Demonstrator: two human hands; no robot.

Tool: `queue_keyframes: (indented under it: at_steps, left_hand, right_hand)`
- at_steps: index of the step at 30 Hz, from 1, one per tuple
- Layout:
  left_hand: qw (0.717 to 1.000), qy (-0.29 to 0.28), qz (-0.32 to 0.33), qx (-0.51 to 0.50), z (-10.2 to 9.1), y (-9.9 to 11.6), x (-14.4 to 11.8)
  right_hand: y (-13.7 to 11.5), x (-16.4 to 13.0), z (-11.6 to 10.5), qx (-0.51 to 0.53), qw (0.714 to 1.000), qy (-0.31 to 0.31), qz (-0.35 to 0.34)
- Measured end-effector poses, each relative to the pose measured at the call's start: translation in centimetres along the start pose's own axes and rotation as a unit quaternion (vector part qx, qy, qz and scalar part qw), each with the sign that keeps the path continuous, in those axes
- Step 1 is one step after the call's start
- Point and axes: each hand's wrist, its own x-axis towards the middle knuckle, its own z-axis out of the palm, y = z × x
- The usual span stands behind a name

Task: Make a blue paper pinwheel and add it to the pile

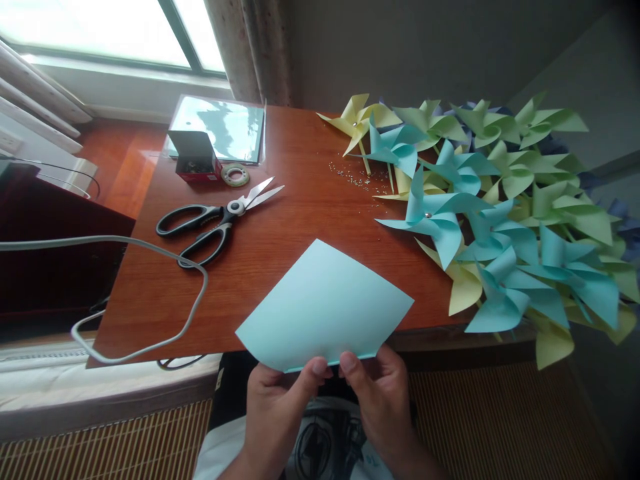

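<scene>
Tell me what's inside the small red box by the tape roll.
The red box stands open on the table beside the tape roll. Small dark bits show inside, too tiny to identify; its walls hide the rest.

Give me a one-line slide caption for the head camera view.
Both hands, left and right, pinch a light blue paper sheet beside scissors and paper pinwheels.

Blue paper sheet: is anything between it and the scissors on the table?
Nothing visible: the blue paper sheet, pinched by both hands, has bare tabletop up to the scissors; the grey cable runs left.
</scene>
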Motion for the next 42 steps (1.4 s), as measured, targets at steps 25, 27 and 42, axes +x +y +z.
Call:
queue_keyframes:
  at_steps: [25, 27, 42]
  left_hand:
    - [0.993, 0.036, -0.059, -0.091, 1.1, 0.9, 0.0]
    - [0.993, 0.035, -0.057, -0.095, 1.0, 0.8, 0.1]
    - [0.992, 0.039, -0.028, -0.118, 1.2, 0.0, 0.2]
  right_hand:
    - [0.2, 0.0, 0.6, 0.091, 0.996, -0.018, 0.010]
    - [0.3, 0.0, 0.5, 0.080, 0.997, -0.021, 0.005]
    - [0.6, 0.2, 1.0, 0.094, 0.996, -0.009, 0.006]
